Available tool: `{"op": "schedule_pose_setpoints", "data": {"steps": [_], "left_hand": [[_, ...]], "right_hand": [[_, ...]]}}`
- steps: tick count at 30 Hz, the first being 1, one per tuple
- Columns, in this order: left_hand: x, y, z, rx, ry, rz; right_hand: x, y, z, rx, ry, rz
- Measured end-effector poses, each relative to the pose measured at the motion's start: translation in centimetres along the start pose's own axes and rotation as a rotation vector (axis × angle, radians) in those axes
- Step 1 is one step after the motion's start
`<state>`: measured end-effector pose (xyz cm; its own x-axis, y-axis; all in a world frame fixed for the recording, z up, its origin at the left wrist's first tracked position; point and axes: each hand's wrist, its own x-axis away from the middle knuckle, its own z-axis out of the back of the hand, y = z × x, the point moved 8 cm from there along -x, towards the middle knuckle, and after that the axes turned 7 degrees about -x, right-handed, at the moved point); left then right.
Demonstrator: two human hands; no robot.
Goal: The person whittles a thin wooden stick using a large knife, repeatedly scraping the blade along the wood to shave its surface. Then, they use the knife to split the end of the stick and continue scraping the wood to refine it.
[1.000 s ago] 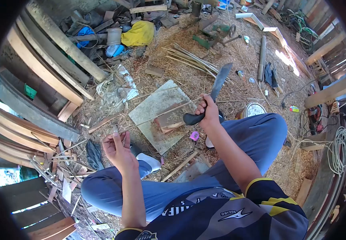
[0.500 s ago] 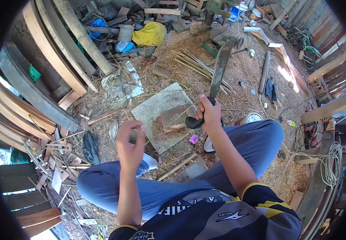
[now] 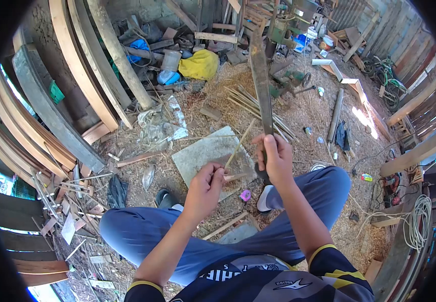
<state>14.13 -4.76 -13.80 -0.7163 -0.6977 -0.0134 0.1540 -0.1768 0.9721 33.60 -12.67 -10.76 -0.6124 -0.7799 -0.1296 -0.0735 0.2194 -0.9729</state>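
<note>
My right hand (image 3: 277, 156) is wrapped round the black handle of a machete (image 3: 263, 85), its long worn blade pointing up and away from me. To the left, my left hand (image 3: 208, 194) has its fingers pinched together on a thin bamboo stick (image 3: 240, 145), which slants up toward the blade. The stick's lower end is hidden by the fingers. Below both hands lies a flat grey board (image 3: 192, 155) on the ground, with a wood block (image 3: 235, 177) on it, partly covered by my left hand. A pink tape measure (image 3: 245, 195) rests near my right foot.
Beyond the board lies a bundle of bamboo sticks (image 3: 263, 113). Curved timber pieces (image 3: 79, 65) lean at the left. A yellow sack (image 3: 198, 64) and a green machine (image 3: 286, 30) are at the back. Coiled rope (image 3: 419, 221) hangs at the right. Wood shavings cover the ground.
My left hand has moved right, from open fingers to a pinch on the bamboo stick. The machete has swung so its tip points further left. The view has shifted slightly.
</note>
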Motion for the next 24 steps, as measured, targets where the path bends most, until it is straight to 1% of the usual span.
{"op": "schedule_pose_setpoints", "data": {"steps": [2,3,5,6,7,9,10,14,17,24], "left_hand": [[-0.3,0.7,-0.1,0.169,-0.04,0.043],[-0.4,1.2,-0.2,0.269,-0.069,0.11],[-0.5,2.9,-0.3,0.469,-0.134,0.245],[-0.8,3.6,-0.2,0.51,-0.141,0.26],[-1.1,4.3,-0.1,0.551,-0.148,0.275],[-1.8,5.8,0.0,0.627,-0.176,0.303],[-2.2,6.5,0.1,0.606,-0.173,0.283],[-3.3,8.6,0.6,0.539,-0.143,0.188],[-3.9,8.8,0.9,0.492,-0.085,0.137],[-4.8,7.3,1.4,0.275,0.083,0.074]], "right_hand": [[-0.1,-2.3,0.2,0.105,-0.053,0.104],[-0.5,-2.8,0.9,0.268,-0.038,0.16],[-0.4,-6.8,-0.1,0.583,-0.016,0.385],[-0.1,-8.9,-0.7,0.743,-0.003,0.496],[-0.3,-9.9,-1.1,0.811,-0.022,0.494],[-0.9,-11.4,-2.2,0.881,-0.096,0.668],[-1.1,-12.0,-2.7,0.915,-0.133,0.753],[-3.0,-11.6,-3.9,1.028,-0.278,0.672],[-4.2,-11.0,-4.8,1.06,-0.384,0.611],[-5.8,-9.6,-5.6,1.106,-0.401,0.828]]}}
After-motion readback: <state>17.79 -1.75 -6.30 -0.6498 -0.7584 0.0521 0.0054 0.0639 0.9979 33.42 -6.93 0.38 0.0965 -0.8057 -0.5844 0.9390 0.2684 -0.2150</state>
